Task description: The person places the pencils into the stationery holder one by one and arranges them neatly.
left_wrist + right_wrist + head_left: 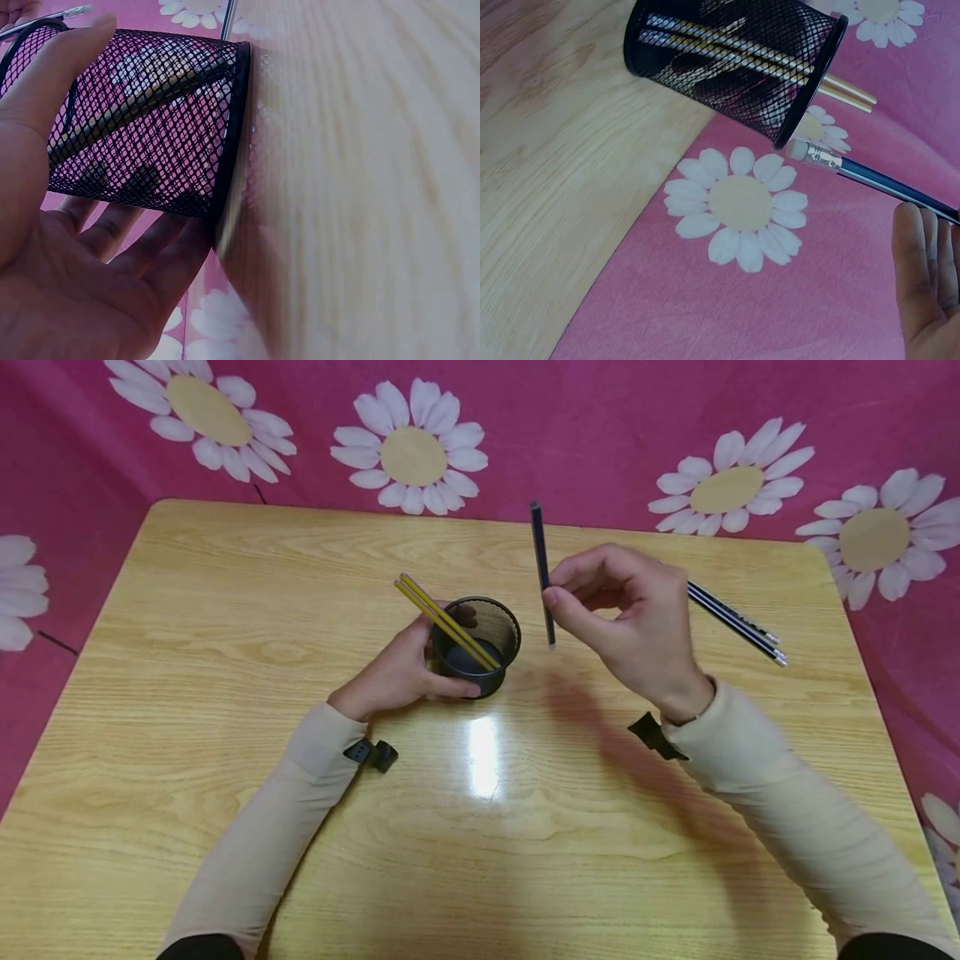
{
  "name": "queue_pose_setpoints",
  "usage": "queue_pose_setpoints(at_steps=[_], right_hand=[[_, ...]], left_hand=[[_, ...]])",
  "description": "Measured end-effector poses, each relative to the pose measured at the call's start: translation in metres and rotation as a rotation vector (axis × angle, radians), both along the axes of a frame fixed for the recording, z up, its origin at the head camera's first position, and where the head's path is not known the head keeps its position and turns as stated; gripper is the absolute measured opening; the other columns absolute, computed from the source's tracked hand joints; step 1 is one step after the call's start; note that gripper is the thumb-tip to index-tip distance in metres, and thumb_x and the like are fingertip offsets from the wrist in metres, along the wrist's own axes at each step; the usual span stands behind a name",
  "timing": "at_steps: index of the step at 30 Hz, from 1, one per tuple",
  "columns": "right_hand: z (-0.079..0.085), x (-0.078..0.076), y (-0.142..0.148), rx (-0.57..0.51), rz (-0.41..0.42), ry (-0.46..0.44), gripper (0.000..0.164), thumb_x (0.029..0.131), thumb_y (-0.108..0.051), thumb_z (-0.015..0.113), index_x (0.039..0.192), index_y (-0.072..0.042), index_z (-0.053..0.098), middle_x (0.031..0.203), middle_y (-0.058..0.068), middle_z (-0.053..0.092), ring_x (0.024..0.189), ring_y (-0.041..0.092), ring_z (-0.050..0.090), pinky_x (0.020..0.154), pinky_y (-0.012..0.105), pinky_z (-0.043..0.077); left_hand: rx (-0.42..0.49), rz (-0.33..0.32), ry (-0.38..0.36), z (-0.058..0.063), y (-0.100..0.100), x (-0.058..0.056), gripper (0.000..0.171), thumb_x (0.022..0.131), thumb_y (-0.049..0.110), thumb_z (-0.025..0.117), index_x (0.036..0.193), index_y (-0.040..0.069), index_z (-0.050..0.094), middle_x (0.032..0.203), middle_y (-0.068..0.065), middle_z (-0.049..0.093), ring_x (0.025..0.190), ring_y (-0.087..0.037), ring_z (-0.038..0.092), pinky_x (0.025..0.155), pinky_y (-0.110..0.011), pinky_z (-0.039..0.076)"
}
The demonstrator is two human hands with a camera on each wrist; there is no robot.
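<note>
A black mesh pencil cup (497,620) stands on the table, and my left hand (397,672) holds it round the side, thumb at the near side. Two yellow pencils (442,618) lean inside it, their upper ends sticking out to the left. My right hand (637,618) pinches a dark pencil (540,552) between thumb and fingertips, just right of the cup and apart from it. That pencil is nearly upright. Its white eraser (799,150) points down, near the cup's rim in the right wrist view.
Several dark striped pencils (738,625) with white erasers lie on the wooden table (225,693) beyond my right hand, which partly covers them. A pink cloth (570,435) with white daisies hangs behind the table's back edge.
</note>
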State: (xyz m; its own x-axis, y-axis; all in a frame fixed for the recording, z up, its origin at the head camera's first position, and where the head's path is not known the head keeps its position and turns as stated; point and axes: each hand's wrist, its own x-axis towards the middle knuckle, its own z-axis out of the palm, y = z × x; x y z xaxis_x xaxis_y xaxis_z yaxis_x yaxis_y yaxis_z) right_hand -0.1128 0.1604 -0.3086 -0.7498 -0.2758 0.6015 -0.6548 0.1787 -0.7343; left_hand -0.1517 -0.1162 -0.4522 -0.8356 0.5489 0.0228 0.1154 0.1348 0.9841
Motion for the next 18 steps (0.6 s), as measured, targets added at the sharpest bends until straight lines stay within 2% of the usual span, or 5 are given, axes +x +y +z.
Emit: queue_pose_setpoints(at_steps=[2, 7, 13, 18], right_hand=[[0.0, 0.0, -0.003, -0.009, 0.005, 0.004, 0.009, 0.091, 0.012, 0.078, 0.098, 0.013, 0.073, 0.087, 0.013, 0.076, 0.074, 0.012, 0.072, 0.068, 0.025, 0.062], [0.001, 0.0, -0.013, -0.031, 0.029, 0.011, 0.009, 0.091, 0.01, 0.078, 0.098, 0.013, 0.073, 0.088, 0.016, 0.075, 0.074, 0.013, 0.072, 0.068, 0.026, 0.062], [-0.001, -0.003, -0.028, -0.047, 0.058, 0.002, 0.008, 0.093, 0.008, 0.076, 0.099, 0.013, 0.072, 0.09, 0.018, 0.076, 0.075, 0.015, 0.072, 0.068, 0.028, 0.063], [-0.009, -0.008, -0.039, -0.059, 0.078, 0.0, 0.009, 0.094, 0.006, 0.076, 0.1, 0.012, 0.072, 0.091, 0.019, 0.076, 0.076, 0.014, 0.072, 0.069, 0.03, 0.064]], left_hand=[[-0.001, 0.001, 0.007, -0.001, 0.0, 0.0, 0.1, 0.073, 0.021, 0.106, 0.155, 0.016, 0.049, 0.15, -0.002, 0.059, 0.14, -0.018, 0.053, 0.124, -0.038, 0.034], [-0.008, 0.005, 0.012, 0.008, 0.001, 0.003, 0.099, 0.074, 0.02, 0.106, 0.155, 0.014, 0.05, 0.148, -0.003, 0.06, 0.139, -0.019, 0.054, 0.124, -0.038, 0.033], [-0.013, 0.006, 0.014, 0.03, 0.005, 0.014, 0.094, 0.077, 0.009, 0.102, 0.154, 0.007, 0.049, 0.147, -0.01, 0.06, 0.14, -0.025, 0.053, 0.125, -0.041, 0.031], [-0.026, -0.009, 0.01, 0.036, 0.006, 0.016, 0.092, 0.08, 0.001, 0.098, 0.155, 0.006, 0.046, 0.145, -0.01, 0.062, 0.138, -0.022, 0.056, 0.124, -0.039, 0.034]])
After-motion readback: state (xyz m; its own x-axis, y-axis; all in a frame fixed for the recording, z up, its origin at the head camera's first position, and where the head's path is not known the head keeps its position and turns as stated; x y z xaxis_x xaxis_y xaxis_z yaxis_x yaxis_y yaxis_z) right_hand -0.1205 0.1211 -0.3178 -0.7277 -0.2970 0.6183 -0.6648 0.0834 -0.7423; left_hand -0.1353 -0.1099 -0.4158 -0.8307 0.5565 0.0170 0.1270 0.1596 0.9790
